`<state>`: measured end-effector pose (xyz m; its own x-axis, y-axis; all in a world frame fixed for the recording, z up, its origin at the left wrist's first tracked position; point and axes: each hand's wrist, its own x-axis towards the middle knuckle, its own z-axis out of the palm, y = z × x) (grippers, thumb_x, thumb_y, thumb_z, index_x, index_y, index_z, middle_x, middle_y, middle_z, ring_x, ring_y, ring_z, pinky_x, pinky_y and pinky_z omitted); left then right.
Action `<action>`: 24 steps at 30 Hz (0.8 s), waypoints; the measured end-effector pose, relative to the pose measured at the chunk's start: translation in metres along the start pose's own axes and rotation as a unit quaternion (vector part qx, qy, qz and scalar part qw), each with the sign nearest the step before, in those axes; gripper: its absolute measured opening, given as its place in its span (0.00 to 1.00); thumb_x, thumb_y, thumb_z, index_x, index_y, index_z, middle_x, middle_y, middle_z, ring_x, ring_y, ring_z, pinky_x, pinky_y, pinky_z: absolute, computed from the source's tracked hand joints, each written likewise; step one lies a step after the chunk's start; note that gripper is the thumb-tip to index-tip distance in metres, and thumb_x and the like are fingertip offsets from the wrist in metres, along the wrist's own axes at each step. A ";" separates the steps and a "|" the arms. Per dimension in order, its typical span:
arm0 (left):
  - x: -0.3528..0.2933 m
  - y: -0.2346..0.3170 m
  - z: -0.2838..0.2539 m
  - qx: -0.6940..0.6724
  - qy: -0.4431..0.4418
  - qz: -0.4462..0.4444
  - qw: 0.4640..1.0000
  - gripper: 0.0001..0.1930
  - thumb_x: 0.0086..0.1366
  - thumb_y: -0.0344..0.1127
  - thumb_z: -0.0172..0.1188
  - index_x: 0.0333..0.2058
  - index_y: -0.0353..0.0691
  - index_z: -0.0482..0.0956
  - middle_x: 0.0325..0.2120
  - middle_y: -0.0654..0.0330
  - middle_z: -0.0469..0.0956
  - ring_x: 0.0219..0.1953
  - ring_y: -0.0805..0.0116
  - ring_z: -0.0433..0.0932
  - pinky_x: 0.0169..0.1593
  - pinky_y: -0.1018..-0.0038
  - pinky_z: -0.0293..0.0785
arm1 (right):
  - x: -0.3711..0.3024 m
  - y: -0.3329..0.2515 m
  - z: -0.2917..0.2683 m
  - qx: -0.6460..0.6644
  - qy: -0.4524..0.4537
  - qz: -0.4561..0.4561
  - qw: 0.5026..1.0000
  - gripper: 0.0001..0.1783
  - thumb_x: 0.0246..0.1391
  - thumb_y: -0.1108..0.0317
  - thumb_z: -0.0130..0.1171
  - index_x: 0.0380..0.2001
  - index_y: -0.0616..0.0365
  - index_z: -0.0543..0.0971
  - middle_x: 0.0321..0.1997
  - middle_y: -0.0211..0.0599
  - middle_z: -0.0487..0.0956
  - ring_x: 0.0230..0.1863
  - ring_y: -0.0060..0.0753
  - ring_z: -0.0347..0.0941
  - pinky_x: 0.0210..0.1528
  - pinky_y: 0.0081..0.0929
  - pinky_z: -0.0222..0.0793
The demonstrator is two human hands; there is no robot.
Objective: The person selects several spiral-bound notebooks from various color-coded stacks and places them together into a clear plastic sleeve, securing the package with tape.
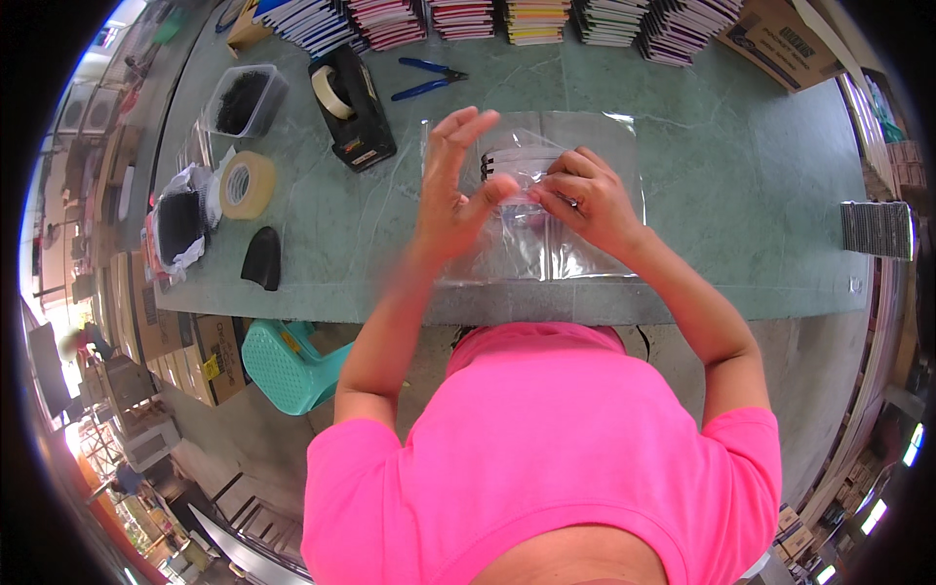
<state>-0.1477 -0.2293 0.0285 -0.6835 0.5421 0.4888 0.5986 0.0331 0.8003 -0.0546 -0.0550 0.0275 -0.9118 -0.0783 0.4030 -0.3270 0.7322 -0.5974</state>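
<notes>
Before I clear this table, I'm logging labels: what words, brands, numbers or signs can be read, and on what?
Cardboard box, upper right: dark printing on its side, which I won't copy out.
Tape roll: marks inside the core, too small to read.
Black tape dispenser: small marking near its front end, too small.
Clear plastic bag: none that I can see.

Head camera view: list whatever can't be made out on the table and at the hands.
All in the head view:
Pale item with black rings: partly hidden by the right bare hand and glare on the clear plastic sheet.
Left bare hand: blurred, probably by motion.
Stacks of multicoloured paper booklets: cut off by the upper edge.
Black contents of the clear plastic tub: too small to tell apart.
</notes>
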 end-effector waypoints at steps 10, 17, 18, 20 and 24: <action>0.026 -0.023 -0.008 -0.083 -0.196 -0.240 0.947 0.22 0.44 0.34 0.71 0.40 0.36 0.79 0.31 0.59 0.78 0.42 0.67 0.73 0.43 0.73 0.71 | 0.022 0.021 -0.001 0.158 0.015 0.212 0.964 0.19 0.34 0.66 0.71 0.34 0.58 0.80 0.33 0.33 0.74 0.34 0.27 0.71 0.35 0.25 0.67; 0.037 0.008 -0.010 0.221 -0.268 0.082 0.934 0.10 0.48 0.26 0.62 0.33 0.33 0.78 0.29 0.55 0.75 0.33 0.57 0.72 0.38 0.68 0.72 | 0.030 0.013 -0.015 -0.007 -0.049 0.035 0.998 0.11 0.35 0.71 0.65 0.28 0.59 0.80 0.31 0.33 0.74 0.33 0.35 0.69 0.35 0.27 0.67; 0.035 0.014 -0.007 0.246 -0.278 0.070 0.926 0.10 0.49 0.26 0.61 0.33 0.33 0.78 0.29 0.56 0.75 0.34 0.57 0.72 0.38 0.68 0.72 | 0.028 0.012 -0.012 -0.041 -0.022 -0.026 0.999 0.10 0.35 0.73 0.64 0.27 0.58 0.79 0.31 0.33 0.73 0.35 0.37 0.69 0.36 0.28 0.67; 0.026 0.024 -0.003 0.295 -0.298 0.044 0.907 0.09 0.49 0.26 0.60 0.32 0.32 0.77 0.29 0.57 0.75 0.35 0.57 0.73 0.39 0.67 0.72 | 0.025 -0.001 -0.007 -0.113 -0.032 -0.025 0.993 0.09 0.34 0.74 0.61 0.26 0.56 0.78 0.31 0.33 0.72 0.36 0.38 0.68 0.38 0.31 0.67; -0.001 0.028 -0.005 0.320 -0.218 0.137 0.912 0.10 0.49 0.28 0.59 0.32 0.33 0.77 0.30 0.57 0.75 0.37 0.57 0.73 0.41 0.68 0.71 | 0.014 -0.031 -0.006 -0.267 -0.147 -0.034 0.952 0.14 0.35 0.77 0.57 0.32 0.62 0.77 0.35 0.38 0.72 0.40 0.38 0.68 0.46 0.32 0.66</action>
<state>-0.1322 -0.2332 0.0521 -0.3247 0.8809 0.3442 0.9383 0.2544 0.2342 -0.0560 -0.0745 0.0562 -0.9489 -0.2663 0.1691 -0.2865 0.9519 -0.1085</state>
